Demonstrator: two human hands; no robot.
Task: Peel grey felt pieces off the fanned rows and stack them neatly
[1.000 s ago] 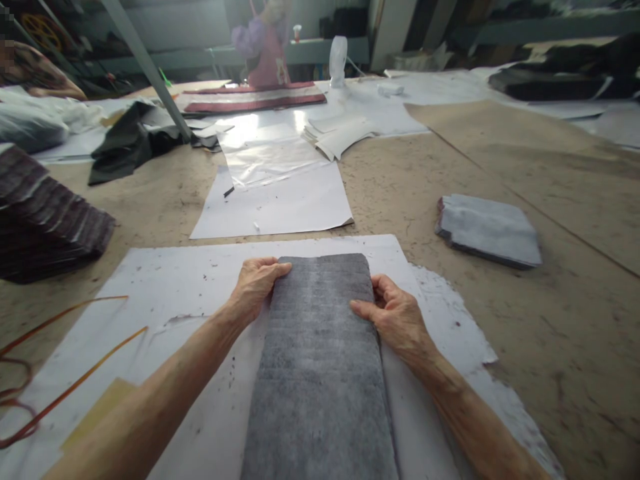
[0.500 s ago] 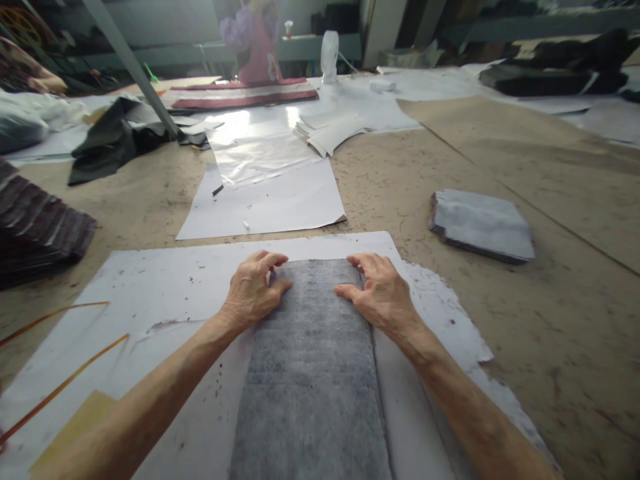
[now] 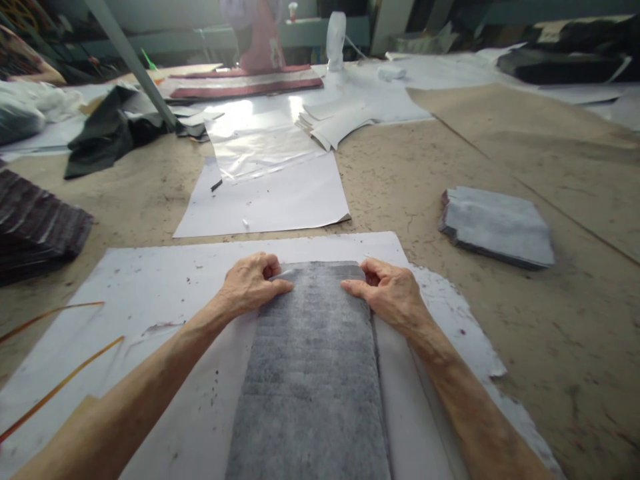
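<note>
A long grey fabric piece (image 3: 310, 373) lies lengthwise on a white paper sheet (image 3: 165, 287) in front of me. My left hand (image 3: 250, 283) pinches the far left corner of the fabric, thumb on top and fingers curled under a thin lifted edge. At the far right corner, my right hand (image 3: 387, 293) grips the fabric in the same way. Both forearms run along the two sides of the piece.
A folded stack of grey pieces (image 3: 495, 227) lies to the right on the brown table. More white paper (image 3: 280, 193) and clear film (image 3: 260, 147) lie beyond. Dark striped fabric (image 3: 35, 227) sits at left, orange cord (image 3: 55, 320) near it. A person in pink (image 3: 263, 40) stands far off.
My hands moved from the fabric's sides up to its far corners and closed on them, lifting a thin edge at the left corner. The view shifted slightly.
</note>
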